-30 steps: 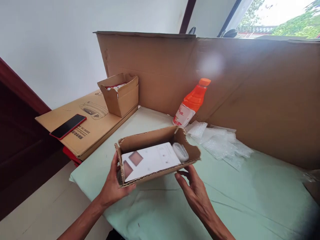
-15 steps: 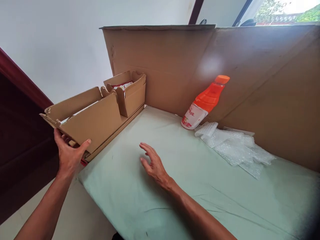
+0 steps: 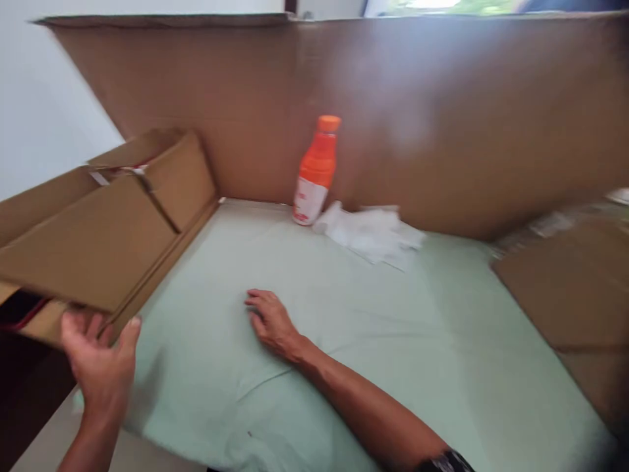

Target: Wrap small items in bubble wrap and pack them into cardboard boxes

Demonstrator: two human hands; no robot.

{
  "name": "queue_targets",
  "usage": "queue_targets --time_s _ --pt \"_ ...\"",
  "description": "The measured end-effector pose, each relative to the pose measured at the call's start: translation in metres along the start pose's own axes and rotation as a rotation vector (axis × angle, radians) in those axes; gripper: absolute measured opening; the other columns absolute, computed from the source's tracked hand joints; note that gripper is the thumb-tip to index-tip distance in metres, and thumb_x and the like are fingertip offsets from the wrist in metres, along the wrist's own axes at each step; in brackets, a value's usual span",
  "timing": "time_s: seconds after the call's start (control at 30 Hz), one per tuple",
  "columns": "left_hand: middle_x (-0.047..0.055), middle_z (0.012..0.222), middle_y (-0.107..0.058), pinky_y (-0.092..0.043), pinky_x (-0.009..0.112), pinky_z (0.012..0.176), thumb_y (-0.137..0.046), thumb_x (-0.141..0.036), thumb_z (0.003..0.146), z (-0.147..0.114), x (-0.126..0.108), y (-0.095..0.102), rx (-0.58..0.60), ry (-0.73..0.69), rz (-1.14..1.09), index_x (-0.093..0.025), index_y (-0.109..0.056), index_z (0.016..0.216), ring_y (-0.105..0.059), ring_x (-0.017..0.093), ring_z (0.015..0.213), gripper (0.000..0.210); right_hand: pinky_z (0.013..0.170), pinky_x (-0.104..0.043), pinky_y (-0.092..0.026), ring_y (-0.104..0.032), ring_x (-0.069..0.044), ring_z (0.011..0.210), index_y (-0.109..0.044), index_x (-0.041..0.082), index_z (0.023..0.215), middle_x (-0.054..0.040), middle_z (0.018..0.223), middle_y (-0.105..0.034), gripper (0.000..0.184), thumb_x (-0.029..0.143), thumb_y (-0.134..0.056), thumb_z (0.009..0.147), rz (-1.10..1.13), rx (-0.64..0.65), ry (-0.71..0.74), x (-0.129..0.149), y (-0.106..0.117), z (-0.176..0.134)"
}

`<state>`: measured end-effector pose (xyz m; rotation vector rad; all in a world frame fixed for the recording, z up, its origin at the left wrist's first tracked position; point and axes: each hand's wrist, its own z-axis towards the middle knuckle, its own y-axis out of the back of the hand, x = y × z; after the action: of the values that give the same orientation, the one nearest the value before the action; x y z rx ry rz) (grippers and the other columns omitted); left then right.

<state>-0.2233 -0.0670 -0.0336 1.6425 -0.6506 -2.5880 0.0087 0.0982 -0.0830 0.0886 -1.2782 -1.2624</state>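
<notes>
My left hand (image 3: 101, 351) is at the near lower corner of a cardboard box (image 3: 93, 242), with thumb and fingers apart. Its fingertips are close under the box edge; blur hides whether they touch it. A second cardboard box (image 3: 181, 174) stands behind the first, against the panel. My right hand (image 3: 274, 322) is empty over the pale green cloth (image 3: 304, 406), fingers loosely bent and thumb apart. Farther back, an orange bottle (image 3: 317, 167) with a white label leans slightly to the right.
Crumpled bubble wrap (image 3: 373, 233) lies right of the bottle. A tall cardboard panel (image 3: 246, 98) runs along the back. Another cardboard piece (image 3: 565, 282) rises on the right. Something dark with a red edge (image 3: 22, 311) shows beneath the near box.
The view has swung right and down, bringing in the right-hand cardboard. My left hand has slid along to the near box's inner lower corner. My right hand stays empty over the cloth.
</notes>
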Motion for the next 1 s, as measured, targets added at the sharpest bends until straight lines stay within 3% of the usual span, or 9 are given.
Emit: queue_targets --time_s 0.13,0.2,0.3,0.47,0.63,0.7,0.77,0.9,1.0 --pt "0.017 0.163 -0.04 -0.043 0.068 0.114 -0.072 -0.064 0.075 -0.062 -0.027 -0.037 0.49 0.002 0.096 -0.024 -0.037 0.157 -0.049 0.045 0.141 0.098 0.105 -0.04 -0.048 -0.057 -0.023 0.129 -0.071 0.019 0.11 -0.0078 0.136 -0.068 0.022 0.021 -0.063 0.09 -0.216 0.14 0.077 0.015 0.001 -0.011" --pt "0.015 0.155 -0.05 -0.046 0.066 0.112 -0.062 -0.069 0.082 -0.074 -0.048 -0.069 0.716 -0.139 0.15 -0.025 -0.048 0.151 -0.055 0.043 0.135 0.083 0.101 -0.039 -0.048 -0.055 -0.024 0.13 -0.069 0.018 0.115 -0.0083 0.138 -0.066 0.024 0.025 -0.057 0.096 -0.375 0.207 0.18 0.023 0.006 -0.031" --pt "0.015 0.144 -0.06 -0.047 0.059 0.113 -0.049 -0.068 0.088 -0.086 -0.077 -0.127 0.839 -0.454 0.126 -0.021 -0.06 0.138 -0.055 0.038 0.135 0.07 0.093 -0.036 -0.049 -0.056 -0.022 0.125 -0.07 0.019 0.116 -0.0057 0.134 -0.067 0.029 0.028 -0.047 0.101 -0.483 0.223 0.296 0.033 0.026 -0.081" --pt "0.02 0.14 -0.063 -0.046 0.061 0.111 -0.045 -0.062 0.092 -0.136 -0.085 -0.192 0.999 -0.838 0.154 -0.015 -0.067 0.127 -0.055 0.04 0.134 0.062 0.095 -0.032 -0.05 -0.062 -0.017 0.115 -0.072 0.027 0.092 0.0016 0.12 -0.074 0.014 0.035 -0.061 0.091 -0.668 -0.006 0.22 0.025 0.138 -0.177" --pt "0.022 0.145 -0.059 -0.035 0.069 0.115 -0.048 -0.051 0.096 -0.171 -0.075 -0.19 0.926 -1.046 0.199 -0.016 -0.067 0.129 -0.051 0.042 0.138 0.052 0.1 -0.057 -0.042 -0.058 -0.037 0.128 -0.065 0.013 0.124 -0.0258 0.133 -0.065 0.032 0.022 -0.053 0.096 -1.056 -0.493 -0.293 0.022 0.329 -0.269" --pt "0.022 0.145 -0.059 -0.036 0.069 0.115 -0.051 -0.048 0.096 -0.175 -0.078 -0.182 0.947 -1.086 0.196 -0.016 -0.067 0.13 -0.052 0.042 0.138 0.05 0.092 -0.058 -0.043 -0.06 -0.042 0.123 -0.063 0.012 0.128 -0.0291 0.129 -0.065 0.047 0.045 -0.061 0.095 -1.302 -0.567 -0.592 0.018 0.394 -0.307" --pt "0.021 0.148 -0.058 -0.035 0.07 0.115 -0.055 -0.046 0.094 -0.18 -0.084 -0.173 1.016 -1.132 0.18 -0.018 -0.066 0.133 -0.051 0.041 0.139 0.049 0.078 -0.054 -0.043 -0.07 -0.036 0.09 -0.071 0.016 0.102 -0.0229 0.089 -0.072 0.06 0.072 -0.052 0.092 -1.396 -0.606 -0.662 0.01 0.44 -0.339" --pt "0.017 0.154 -0.053 -0.034 0.069 0.118 -0.064 -0.04 0.09 -0.2 -0.096 -0.152 1.192 -1.221 0.094 -0.023 -0.063 0.139 -0.046 0.04 0.145 0.052 0.059 -0.04 -0.037 -0.036 -0.015 0.038 -0.055 0.028 0.059 0.0016 0.039 -0.037 0.062 0.082 -0.049 0.088 -1.327 -0.525 -0.485 0.012 0.465 -0.367" --pt "0.014 0.156 -0.052 -0.034 0.068 0.119 -0.067 -0.037 0.088 -0.213 -0.097 -0.136 1.322 -1.216 0.012 -0.025 -0.062 0.14 -0.044 0.038 0.147 0.053 0.054 -0.037 -0.032 -0.029 -0.015 0.037 -0.061 0.03 0.065 0.0003 0.042 -0.044 0.053 0.075 -0.05 0.091 -1.206 -0.497 -0.476 0.045 0.437 -0.351"
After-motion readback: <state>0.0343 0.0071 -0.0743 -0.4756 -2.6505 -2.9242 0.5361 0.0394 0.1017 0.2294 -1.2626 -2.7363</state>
